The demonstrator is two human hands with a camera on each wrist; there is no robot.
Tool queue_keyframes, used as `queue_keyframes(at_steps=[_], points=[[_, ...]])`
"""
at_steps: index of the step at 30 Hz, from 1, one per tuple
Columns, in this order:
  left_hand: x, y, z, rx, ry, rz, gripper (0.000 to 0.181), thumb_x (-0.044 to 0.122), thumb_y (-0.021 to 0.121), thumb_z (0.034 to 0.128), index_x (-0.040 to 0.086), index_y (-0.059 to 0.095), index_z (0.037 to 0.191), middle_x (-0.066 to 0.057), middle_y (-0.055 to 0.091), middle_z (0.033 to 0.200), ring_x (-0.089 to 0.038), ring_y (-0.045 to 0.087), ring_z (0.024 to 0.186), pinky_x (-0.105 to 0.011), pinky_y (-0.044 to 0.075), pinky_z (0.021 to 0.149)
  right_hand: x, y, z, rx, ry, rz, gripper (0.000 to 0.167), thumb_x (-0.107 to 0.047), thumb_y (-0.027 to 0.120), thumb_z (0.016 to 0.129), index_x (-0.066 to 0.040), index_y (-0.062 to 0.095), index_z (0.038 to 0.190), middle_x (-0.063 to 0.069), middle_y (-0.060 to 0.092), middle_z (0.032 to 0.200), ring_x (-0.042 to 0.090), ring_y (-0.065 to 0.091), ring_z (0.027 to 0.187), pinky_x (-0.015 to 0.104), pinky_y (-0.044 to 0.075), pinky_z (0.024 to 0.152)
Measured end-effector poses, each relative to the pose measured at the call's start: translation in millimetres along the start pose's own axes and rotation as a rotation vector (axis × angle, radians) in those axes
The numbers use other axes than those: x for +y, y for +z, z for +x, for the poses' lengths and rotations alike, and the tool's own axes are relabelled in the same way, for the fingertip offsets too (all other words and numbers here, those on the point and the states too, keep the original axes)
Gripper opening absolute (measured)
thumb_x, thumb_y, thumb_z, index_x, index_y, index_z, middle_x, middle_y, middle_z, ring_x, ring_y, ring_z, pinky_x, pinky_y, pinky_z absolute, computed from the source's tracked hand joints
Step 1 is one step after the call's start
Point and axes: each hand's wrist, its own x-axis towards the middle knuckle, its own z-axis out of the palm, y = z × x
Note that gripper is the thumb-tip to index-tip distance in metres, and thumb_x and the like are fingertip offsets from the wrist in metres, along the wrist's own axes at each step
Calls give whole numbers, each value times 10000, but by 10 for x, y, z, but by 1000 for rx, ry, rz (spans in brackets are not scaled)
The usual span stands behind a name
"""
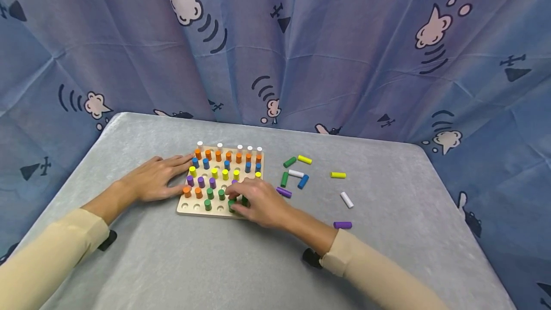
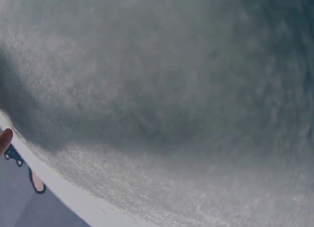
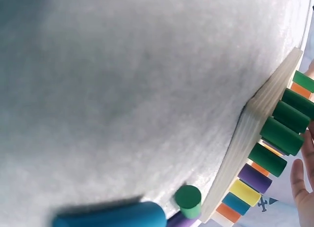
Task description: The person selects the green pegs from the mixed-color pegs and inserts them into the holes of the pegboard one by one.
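A pale wooden pegboard holds rows of white, orange, blue, yellow, purple and green pegs. The left hand lies along its left edge, fingers fairly straight and touching the board. Over the board's front right part, the right hand has its thumb and curled forefinger around a green peg; its palm hides some pegs. In the right wrist view, fingers of this hand show at the right edge beside standing green pegs. Only a fingertip of the left hand appears in the left wrist view.
Loose pegs lie right of the board: green, yellow, blue, white and purple among them. The grey cloth-covered table ends at a blue patterned curtain.
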Motion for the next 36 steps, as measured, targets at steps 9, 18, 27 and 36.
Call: queue_keyframes(at_steps=[9,18,27,36], points=[[8,-6,-20,9,4,-5,716,531,510,982,61,413,1514,-109,328,1598,-352,386,1415,-587,406,989,54,-95,-25,12,14,8,306,-136,762,886,-85,684,1177,2,729,1062,138,663,988,333,495,927],[10,-5,-30,24,9,-5,705,523,513,982,54,435,1502,-118,351,1587,-367,406,1398,-590,414,973,321,-356,-52,61,191,-13,318,-145,745,903,-83,672,1206,10,726,1050,168,668,1003,367,517,907],[3,-6,-22,15,8,-4,718,538,511,980,64,420,1511,-108,333,1596,-365,394,1408,-587,411,978,861,-610,-97,44,466,-26,448,-64,738,891,-83,607,1319,87,692,1192,256,616,1137,463,495,949],[-7,-6,-23,20,11,-7,700,525,499,988,66,422,1511,-97,327,1601,-365,398,1405,-596,405,987,1191,-674,-151,75,559,8,446,5,672,909,-52,591,1344,113,683,1225,316,564,1235,525,426,1022]])
